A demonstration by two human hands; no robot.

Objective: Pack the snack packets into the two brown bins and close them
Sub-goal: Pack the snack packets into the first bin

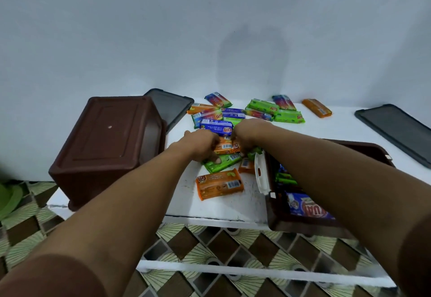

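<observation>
Snack packets point(264, 110) lie scattered across the middle of the white table point(210, 210), and both hands meet on the nearest heap at frame centre. The left hand point(200, 144) curls its fingers over one end of an orange packet point(225, 148), thumb pressed on the green packet point(221, 163) beneath. The right hand point(247, 138) curls round the other end, its fingertips mostly hidden.

To do this well, squeeze the little stack flat from both ends so nothing slides out. Then carry it low into the open bin point(277, 217) at lower right and lay it flat beside the packets inside. The upturned bin point(105, 138) at left needs righting before it can be filled. One dark lid point(171, 107) lies behind it and a second lid point(396, 128) at the right edge, both off the bins.
</observation>
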